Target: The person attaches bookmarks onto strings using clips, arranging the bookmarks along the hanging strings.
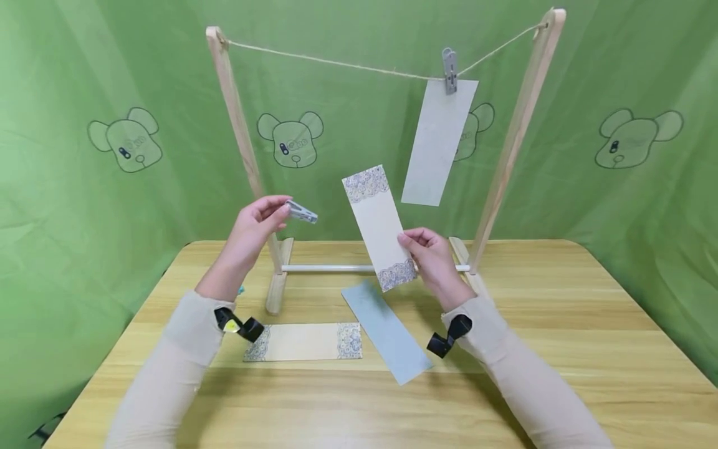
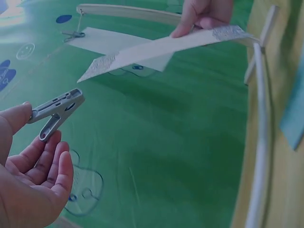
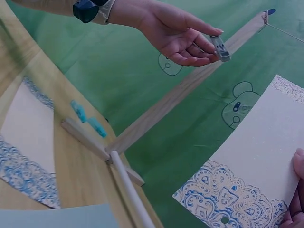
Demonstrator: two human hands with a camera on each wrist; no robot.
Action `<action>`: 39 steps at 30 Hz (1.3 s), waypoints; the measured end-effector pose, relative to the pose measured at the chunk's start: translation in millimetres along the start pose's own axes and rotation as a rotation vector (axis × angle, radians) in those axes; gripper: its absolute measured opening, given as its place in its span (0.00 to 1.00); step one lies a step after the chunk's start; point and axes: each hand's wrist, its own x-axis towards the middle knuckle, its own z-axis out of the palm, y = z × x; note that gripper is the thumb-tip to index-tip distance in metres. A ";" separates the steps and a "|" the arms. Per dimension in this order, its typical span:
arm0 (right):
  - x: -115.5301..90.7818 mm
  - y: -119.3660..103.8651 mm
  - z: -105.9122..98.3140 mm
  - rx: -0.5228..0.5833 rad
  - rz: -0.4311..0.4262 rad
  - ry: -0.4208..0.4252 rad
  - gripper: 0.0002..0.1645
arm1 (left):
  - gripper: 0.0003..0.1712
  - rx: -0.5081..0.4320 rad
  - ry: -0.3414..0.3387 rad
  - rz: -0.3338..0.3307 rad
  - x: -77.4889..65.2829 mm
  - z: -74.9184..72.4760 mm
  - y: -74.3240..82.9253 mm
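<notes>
Left of centre: a pale wooden post (image 1: 238, 118) is standing, carrying one end of a thin tan string (image 1: 336, 62). Before its lower half, the left hand (image 1: 260, 218) is pinching a grey plastic spring peg (image 1: 301, 212) by its handle ends; the peg's tip is pointing right and seems to be resting closed. Lower centre: a cream paper strip with blue lace-patterned ends (image 1: 303, 342) is lying flat; beside it, a plain pale-blue rectangular strip (image 1: 387, 333) is lying aslant. Centre: a second cream strip with blue lace-patterned ends (image 1: 377, 227) is tilting in mid-air, the right hand (image 1: 429, 255) gripping its right edge, below the middle. Upper right: a plain whitish strip (image 1: 439, 146) is hanging from the string under another grey peg (image 1: 450, 72).

Judgement: squeezing the handles evenly and keeping the held strip's top edge free and unbent should be giving a square bite.
</notes>
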 end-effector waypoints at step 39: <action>46.0 -52.1 30.9 0.194 -0.209 0.090 0.09 | 0.16 0.215 0.009 0.103 91.9 66.3 195.1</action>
